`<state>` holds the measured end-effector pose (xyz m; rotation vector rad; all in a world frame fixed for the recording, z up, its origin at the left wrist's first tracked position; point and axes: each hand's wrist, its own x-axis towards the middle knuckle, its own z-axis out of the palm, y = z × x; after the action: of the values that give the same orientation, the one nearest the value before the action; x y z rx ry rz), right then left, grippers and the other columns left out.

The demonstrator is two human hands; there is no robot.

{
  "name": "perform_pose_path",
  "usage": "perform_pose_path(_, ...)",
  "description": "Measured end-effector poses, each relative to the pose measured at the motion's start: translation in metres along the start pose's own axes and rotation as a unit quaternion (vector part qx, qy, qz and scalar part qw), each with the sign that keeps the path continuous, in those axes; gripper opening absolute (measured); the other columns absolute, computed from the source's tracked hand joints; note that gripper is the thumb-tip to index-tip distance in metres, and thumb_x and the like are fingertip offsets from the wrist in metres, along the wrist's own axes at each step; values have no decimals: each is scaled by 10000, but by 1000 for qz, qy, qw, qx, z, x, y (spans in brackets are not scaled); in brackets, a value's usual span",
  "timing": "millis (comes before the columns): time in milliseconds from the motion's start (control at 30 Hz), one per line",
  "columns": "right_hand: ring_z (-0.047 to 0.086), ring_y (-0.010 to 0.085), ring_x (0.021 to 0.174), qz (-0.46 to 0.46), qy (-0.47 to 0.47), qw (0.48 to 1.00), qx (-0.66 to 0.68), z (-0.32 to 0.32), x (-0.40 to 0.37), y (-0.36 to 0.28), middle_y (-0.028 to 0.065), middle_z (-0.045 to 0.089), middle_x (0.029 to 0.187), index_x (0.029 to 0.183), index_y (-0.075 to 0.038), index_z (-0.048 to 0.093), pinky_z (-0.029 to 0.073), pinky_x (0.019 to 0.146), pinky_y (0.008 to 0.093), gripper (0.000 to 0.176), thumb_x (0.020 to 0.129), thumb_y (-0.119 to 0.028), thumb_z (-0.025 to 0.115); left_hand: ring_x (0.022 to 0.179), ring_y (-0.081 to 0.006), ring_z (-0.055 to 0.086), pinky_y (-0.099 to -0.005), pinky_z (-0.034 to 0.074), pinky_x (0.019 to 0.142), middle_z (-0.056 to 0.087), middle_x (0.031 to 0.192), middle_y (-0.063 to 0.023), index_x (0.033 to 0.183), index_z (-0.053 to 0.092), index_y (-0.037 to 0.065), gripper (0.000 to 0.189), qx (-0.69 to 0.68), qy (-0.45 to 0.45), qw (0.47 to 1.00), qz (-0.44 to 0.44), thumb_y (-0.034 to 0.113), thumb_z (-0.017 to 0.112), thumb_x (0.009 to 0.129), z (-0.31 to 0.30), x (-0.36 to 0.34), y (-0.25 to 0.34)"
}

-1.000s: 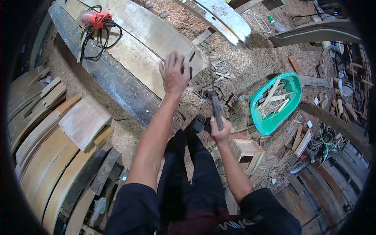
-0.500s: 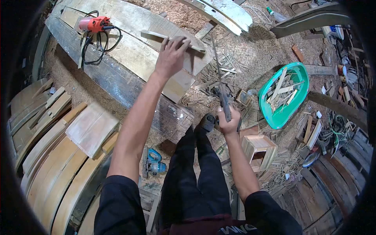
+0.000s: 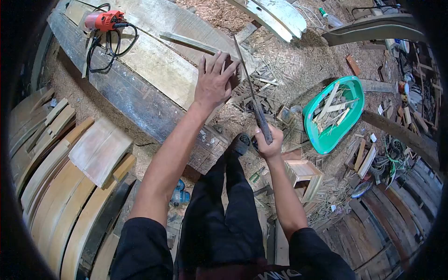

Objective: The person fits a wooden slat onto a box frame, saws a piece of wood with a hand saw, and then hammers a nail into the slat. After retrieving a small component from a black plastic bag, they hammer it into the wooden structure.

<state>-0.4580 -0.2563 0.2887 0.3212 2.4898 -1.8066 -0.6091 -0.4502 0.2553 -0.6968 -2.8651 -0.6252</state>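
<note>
My left hand [image 3: 213,85] is closed over the near end of a narrow wooden piece [image 3: 186,42], its fingers bent across the top edge. The piece lies slantwise above the plank-topped bench [image 3: 154,60]. In my right hand [image 3: 270,142] is the dark handle of a long, thin-bladed machete [image 3: 252,91], seen nearly edge-on. Its blade points away from me and slightly left, passing close beside the wooden piece's end and my left fingers.
An orange power tool [image 3: 105,21] with a black cord lies on the bench. To the right stands a green tub [image 3: 333,140] of wood scraps. A small wooden box [image 3: 303,170] and a blue power tool [image 3: 179,195] are near my legs. Curved planks [image 3: 60,205] are stacked at left.
The machete blade has swung left, close to the end of the wooden piece. My left hand has shifted slightly right and nearer to me, and the piece has tilted.
</note>
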Motion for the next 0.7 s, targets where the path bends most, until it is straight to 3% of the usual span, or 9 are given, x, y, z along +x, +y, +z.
perform_pose_path(333,428,143,447,-42,-28,999,-7,-11,12,7,33,411,526,650,-40,507,345,467,302,246,842,-99,650,1393,-317,344,-614,222,1143,385,1440,-119,1405,471,232,692,15,-9,1000,-15,124,641,743,2,1,2)
perform_pose_path(533,415,122,461,-15,-31,999,2,-15,2,12,19,410,533,631,-42,508,340,470,306,257,842,-110,638,1384,-306,364,-609,240,1132,403,1441,-112,1373,504,228,644,29,5,1000,-9,136,636,750,5,1,1)
perform_pose_path(700,412,131,453,-23,-34,999,-5,-16,1,0,27,401,531,638,-38,496,339,467,310,256,840,-97,641,1391,-263,338,-607,198,1161,412,1413,-74,1363,507,280,618,35,-15,999,-28,246,690,774,5,1,1)
